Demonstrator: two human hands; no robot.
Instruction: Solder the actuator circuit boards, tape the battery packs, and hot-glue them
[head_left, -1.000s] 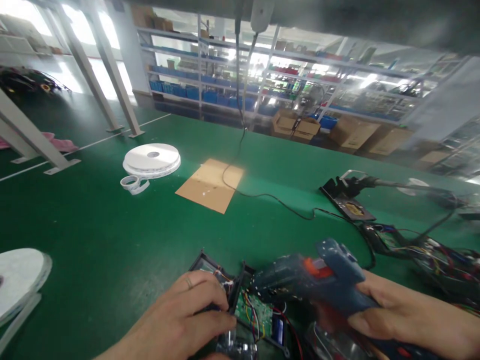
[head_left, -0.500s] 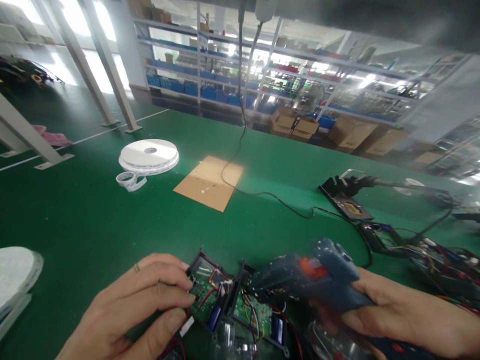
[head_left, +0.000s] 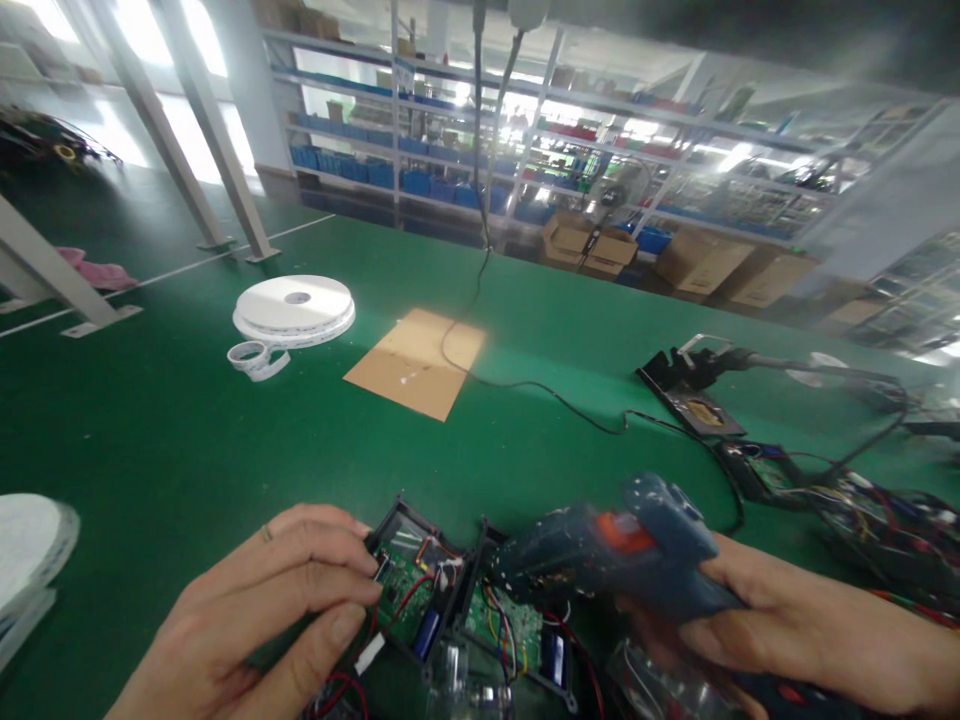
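My right hand is wrapped round the grip of a blue pistol-grip power tool with a red slider. Its nose points left and down into the right-hand black casing, which holds a green board, coloured wires and a blue cylindrical part; the tip is hidden. At the left edge of a second open casing, my left hand has its fingers and thumb closed on the rim. Red wires and a white connector lie just under that hand. Clear plastic pieces sit in front of the casings.
A brown board, a white tape reel and small tape rings lie on the green table. A black cable crosses it. At right are a black stand and wired electronics. Shelves stand behind.
The view has shifted very slightly. My left hand has slid a little to the left along the casing's edge; the power tool stays almost where it was.
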